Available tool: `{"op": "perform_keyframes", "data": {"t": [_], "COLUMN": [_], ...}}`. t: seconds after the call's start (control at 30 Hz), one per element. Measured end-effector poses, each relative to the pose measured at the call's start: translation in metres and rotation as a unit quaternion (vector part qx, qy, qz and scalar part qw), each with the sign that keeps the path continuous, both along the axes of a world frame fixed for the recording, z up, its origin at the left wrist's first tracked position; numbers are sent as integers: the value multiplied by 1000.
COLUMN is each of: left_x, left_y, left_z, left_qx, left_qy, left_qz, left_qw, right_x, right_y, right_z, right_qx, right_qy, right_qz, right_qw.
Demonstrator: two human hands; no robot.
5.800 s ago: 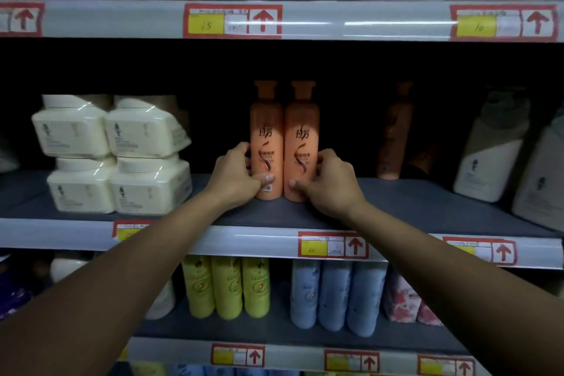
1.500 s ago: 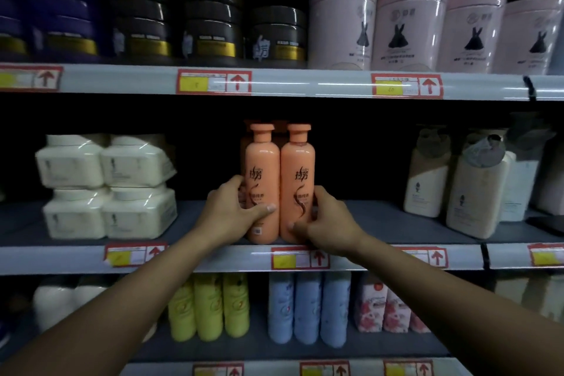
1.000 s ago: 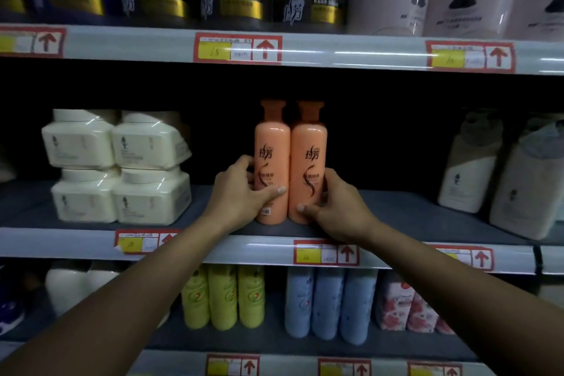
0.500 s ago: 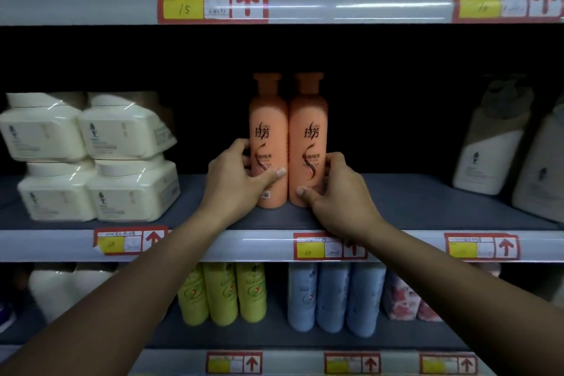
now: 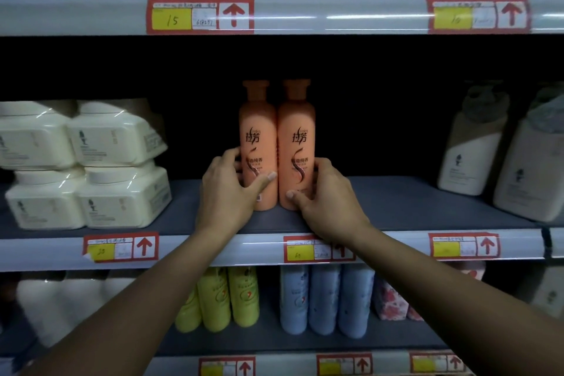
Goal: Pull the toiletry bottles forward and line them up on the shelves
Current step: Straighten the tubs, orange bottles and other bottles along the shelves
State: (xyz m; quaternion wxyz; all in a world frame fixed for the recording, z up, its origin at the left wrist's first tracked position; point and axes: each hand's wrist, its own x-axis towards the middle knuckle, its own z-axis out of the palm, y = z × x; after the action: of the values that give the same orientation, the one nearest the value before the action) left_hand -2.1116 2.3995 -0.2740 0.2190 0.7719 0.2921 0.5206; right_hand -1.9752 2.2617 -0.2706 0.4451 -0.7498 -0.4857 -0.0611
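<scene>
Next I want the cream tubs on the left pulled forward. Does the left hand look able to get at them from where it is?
Probably yes. The left hand grips the left orange bottle; bare shelf lies between it and the cream tubs, nothing in the way. It must let go first.

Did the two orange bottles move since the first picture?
Hardly. Both hands held them then too: the left hand grips the left orange bottle, the right hand the right orange bottle. They stand upright, touching, a little behind the shelf edge. Mostly the camera shifted.
</scene>
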Motion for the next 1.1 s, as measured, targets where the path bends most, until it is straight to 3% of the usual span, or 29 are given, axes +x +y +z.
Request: {"op": "perform_keyframes", "data": {"t": [0.2, 0.33, 0.47, 0.6, 0.7, 1.1], "left_x": [-2, -4, -7, 2, 25, 107], "left_y": [-4, -14, -29, -54, -80, -152], "left_z": [2, 5, 6, 10, 20, 31], "left_qx": [3, 10, 126, 260, 294, 142], "left_qy": [21, -25, -118, -102, -90, -4], "left_qz": [31, 29, 41, 62, 25, -134], "left_qw": [999, 999, 984, 958, 951, 981], "right_x": [-3, -5, -2, 5, 18, 82], "right_y": [-2, -8, -17, -25, -35, -134], "right_z": [1, -1, 1, 5, 11, 23], "right_qx": [-10, 4, 78, 101, 108, 118], "right_qy": [-10, -15, 4, 25, 13, -47], "right_qz": [-7, -14, 8, 39, 37, -39], "right_qw": [1000, 1000, 997, 994, 993, 991]}}
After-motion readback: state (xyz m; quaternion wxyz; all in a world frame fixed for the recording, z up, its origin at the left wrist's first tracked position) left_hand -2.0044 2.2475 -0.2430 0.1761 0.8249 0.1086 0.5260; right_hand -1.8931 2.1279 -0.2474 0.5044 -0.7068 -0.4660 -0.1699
